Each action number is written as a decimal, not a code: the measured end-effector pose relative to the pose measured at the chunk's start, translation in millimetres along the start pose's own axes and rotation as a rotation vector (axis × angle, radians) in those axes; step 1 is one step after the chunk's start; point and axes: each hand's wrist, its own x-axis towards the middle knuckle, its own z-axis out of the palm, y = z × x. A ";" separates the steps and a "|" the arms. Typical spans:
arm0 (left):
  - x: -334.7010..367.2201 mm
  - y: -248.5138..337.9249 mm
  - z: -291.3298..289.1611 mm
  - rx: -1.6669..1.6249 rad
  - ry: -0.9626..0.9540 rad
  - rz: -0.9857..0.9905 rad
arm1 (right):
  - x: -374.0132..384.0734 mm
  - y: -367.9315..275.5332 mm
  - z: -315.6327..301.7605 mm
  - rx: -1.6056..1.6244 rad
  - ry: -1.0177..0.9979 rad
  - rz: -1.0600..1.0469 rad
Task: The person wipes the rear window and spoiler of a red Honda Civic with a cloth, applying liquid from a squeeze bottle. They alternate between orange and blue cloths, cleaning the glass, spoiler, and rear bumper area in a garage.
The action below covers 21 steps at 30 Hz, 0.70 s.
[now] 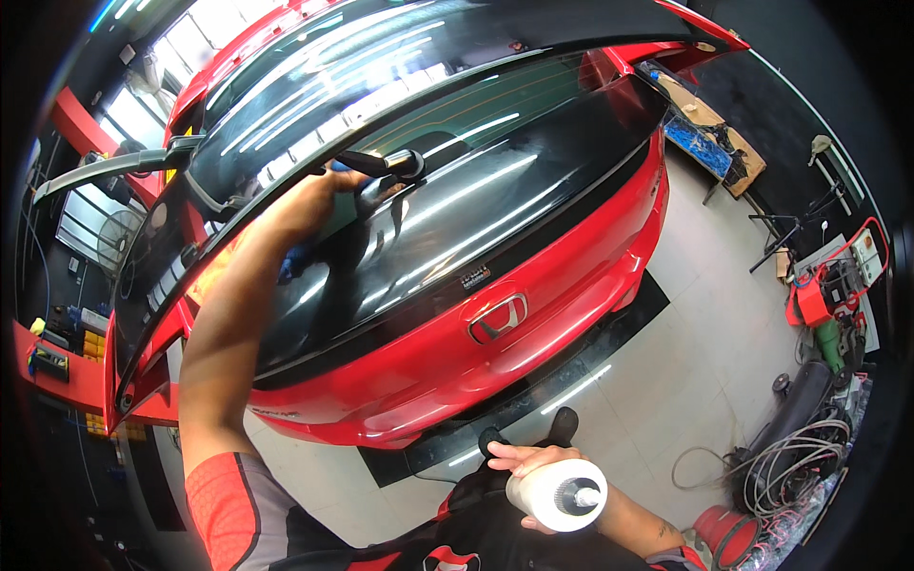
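My right grip (516,459) curls around a white bottle (535,491) at lower centre, seen nearly end-on, nozzle (587,497) toward me; whether my left grip (328,190), upper left, is closed, I can't tell.

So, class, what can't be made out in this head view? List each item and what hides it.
- Left hand: its exact grip; too small and lost among dark shapes and reflections beside the dark object.
- Right hand: most of the palm; hidden by the white bottle it holds.
- Bottle's contents: hidden by its white wall.
- Red car: front end; cut off by the top edge.
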 end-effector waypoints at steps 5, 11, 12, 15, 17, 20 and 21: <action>8.4 10.1 13.7 -0.065 0.195 0.079 | 1.0 -1.2 -1.9 -0.026 -0.028 0.003; 6.2 -9.9 5.7 -0.180 0.161 -0.089 | 2.6 -1.6 -1.8 -0.006 -0.024 -0.024; 9.4 15.7 -4.3 -0.232 0.152 -0.156 | 3.7 -0.9 -2.7 -0.010 -0.018 -0.036; -3.9 36.8 0.8 0.048 -0.045 -0.030 | 8.2 -4.4 -3.9 -0.053 -0.041 -0.015; -17.1 45.8 -5.2 0.057 0.085 0.119 | 7.0 -3.4 -7.4 -0.055 -0.040 -0.030; -11.8 5.6 -17.8 -0.336 0.037 -0.187 | 7.9 -2.2 -5.6 -0.067 -0.079 -0.043; -8.8 6.1 -22.6 -0.365 0.031 -0.256 | 7.8 -1.5 -5.2 -0.075 -0.080 -0.046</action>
